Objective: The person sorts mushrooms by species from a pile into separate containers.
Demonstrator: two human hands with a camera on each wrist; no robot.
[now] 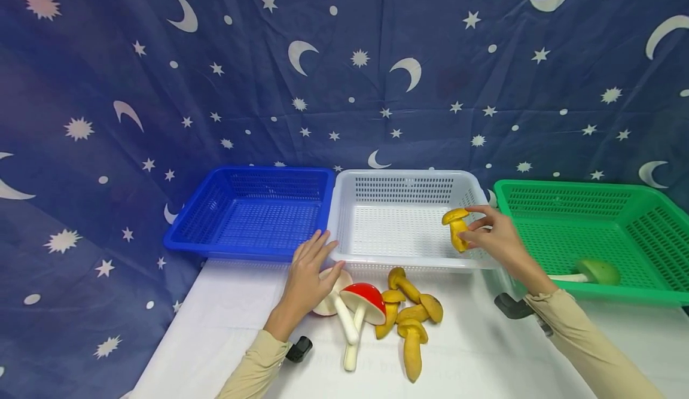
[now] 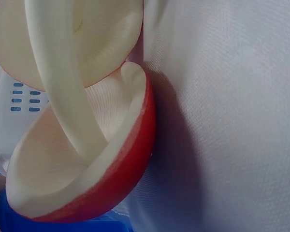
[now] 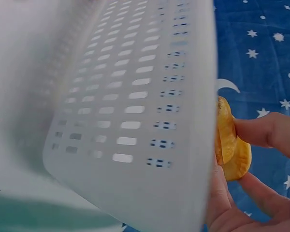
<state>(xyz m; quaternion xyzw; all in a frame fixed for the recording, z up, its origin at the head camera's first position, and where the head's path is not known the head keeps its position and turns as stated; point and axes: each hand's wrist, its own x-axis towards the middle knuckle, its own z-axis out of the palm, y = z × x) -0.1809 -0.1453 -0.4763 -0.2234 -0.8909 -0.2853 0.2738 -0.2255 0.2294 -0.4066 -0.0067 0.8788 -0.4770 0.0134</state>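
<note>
The right hand point(image 1: 497, 237) is pinching a yellow mushroom point(image 1: 456, 227) between thumb and fingertips, holding it above the right inner corner of the white basket point(image 1: 344, 207). The left hand point(image 1: 308, 276), fingers straight and relaxed, is resting on a pale-capped mushroom point(image 1: 327, 304) lying on the desk point(image 1: 226, 321), just beside a red-capped mushroom point(image 1: 366, 300).

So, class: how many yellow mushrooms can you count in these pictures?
5: one yellow mushroom pinched in the right hand over the white basket; four piled on the table before it. Others may hide beneath.
</note>
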